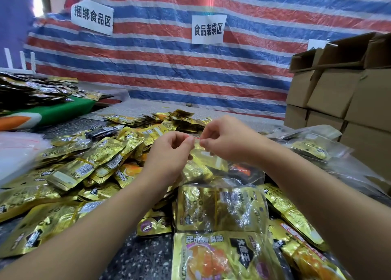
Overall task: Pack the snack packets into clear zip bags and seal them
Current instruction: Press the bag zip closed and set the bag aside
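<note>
Speckled table [135, 256] | zip bag [222, 186] top strip pinched between left hand [169, 150] and right hand [228, 142] fingers

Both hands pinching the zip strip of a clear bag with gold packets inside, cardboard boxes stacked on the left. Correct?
Not quite: the cardboard boxes are stacked on the right, as the head view shows. Left hand and right hand do pinch the clear bag at its zip strip.

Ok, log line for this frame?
stage: sealing | left hand: pinches zip strip | right hand: pinches strip | clear zip bag: holds gold packets
</note>
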A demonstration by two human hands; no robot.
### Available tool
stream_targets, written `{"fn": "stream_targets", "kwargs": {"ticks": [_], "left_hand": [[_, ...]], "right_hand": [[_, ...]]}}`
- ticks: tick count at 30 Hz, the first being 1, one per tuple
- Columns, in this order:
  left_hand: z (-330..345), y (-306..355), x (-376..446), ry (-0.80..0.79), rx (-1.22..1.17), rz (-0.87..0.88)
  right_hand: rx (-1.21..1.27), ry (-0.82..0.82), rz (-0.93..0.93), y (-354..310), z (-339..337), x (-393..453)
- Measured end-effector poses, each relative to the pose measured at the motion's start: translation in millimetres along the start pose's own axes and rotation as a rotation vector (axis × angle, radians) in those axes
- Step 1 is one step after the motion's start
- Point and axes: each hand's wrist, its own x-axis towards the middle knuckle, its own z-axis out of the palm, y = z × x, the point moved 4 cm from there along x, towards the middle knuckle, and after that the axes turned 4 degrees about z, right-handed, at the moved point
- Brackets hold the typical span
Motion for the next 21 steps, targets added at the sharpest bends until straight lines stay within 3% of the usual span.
{"fn": "stream_targets", "kwargs": {"ticks": [6, 21], "left_hand": [[0.5, 0.7, -1.6, -0.052, -0.054, 0.006], [-2.9, 8.0, -6.4, 0.019, -0.028, 0.087]], "right_hand": [[0.004, 0.018, -0.009, 1.1, -1.4, 0.7], [-0.034, 0.015, 0.005, 5.6, 1.1, -1.1]]}}
